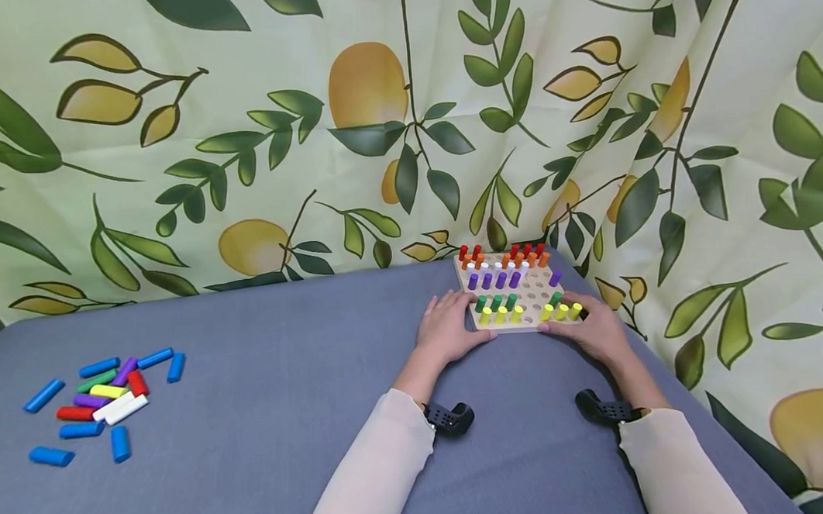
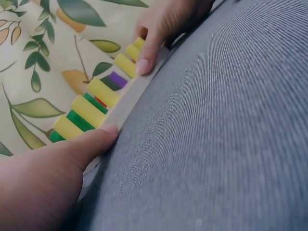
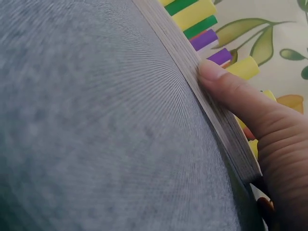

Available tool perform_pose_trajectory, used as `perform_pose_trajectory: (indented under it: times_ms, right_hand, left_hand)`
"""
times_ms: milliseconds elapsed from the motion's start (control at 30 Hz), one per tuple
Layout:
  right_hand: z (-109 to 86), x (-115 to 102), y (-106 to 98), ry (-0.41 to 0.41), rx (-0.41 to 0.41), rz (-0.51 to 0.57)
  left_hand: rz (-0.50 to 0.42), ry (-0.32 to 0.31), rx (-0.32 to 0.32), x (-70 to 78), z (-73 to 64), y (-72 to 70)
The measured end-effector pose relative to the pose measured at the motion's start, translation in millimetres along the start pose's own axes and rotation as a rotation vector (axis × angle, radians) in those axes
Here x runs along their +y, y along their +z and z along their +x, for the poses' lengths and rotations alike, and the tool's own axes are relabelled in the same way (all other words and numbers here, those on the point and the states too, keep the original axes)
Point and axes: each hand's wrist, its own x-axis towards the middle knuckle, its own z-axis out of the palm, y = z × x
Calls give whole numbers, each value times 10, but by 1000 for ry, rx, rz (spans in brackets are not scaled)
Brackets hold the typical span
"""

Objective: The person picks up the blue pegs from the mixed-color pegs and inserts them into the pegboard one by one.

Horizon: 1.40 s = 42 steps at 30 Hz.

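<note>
Wooden pegboard [image 1: 504, 292], right of the frame's centre: left hand [image 1: 448, 326] and right hand [image 1: 595, 330] grip its lower corners. Even, level pressure should keep its pegs [image 1: 516, 314] upright.

I observe the pale wooden pegboard [image 1: 531, 310] on the table [image 1: 252, 420], far right; upright pegs [image 1: 500, 280], back-to-front: red, orange, white, purple, green, yellow; exposed holes between.

**Bright head view, dimmer wrist views**

Soft light evenly covers the pale rectangular wooden pegboard [image 1: 527, 327]. Left of it, ribbed blue-grey cloth [image 3: 96, 120] blurs in the right wrist view; below it, dark shadow [image 2: 94, 199] lies in the left wrist view.
</note>
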Motion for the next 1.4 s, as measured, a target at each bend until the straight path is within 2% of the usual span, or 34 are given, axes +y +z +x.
perform_pose_trajectory:
  times_ms: [133,467,1067,1400]
  right_hand:
    - [-9,-43,24,-37,-2,7]
    - [-1,-84,40,-84,-84,11]
    - [-69,-147,73,-95,-101,-34]
    - [-76,-241,152,-130,-98,-41]
  left_hand:
    - [-5,3,-1,-50,-58,-41]
    - [27,12,-37,-167,-177,-128]
    - [47,43,-47,-331,-304,-242]
    - [49,45,-58,-439,-392,-328]
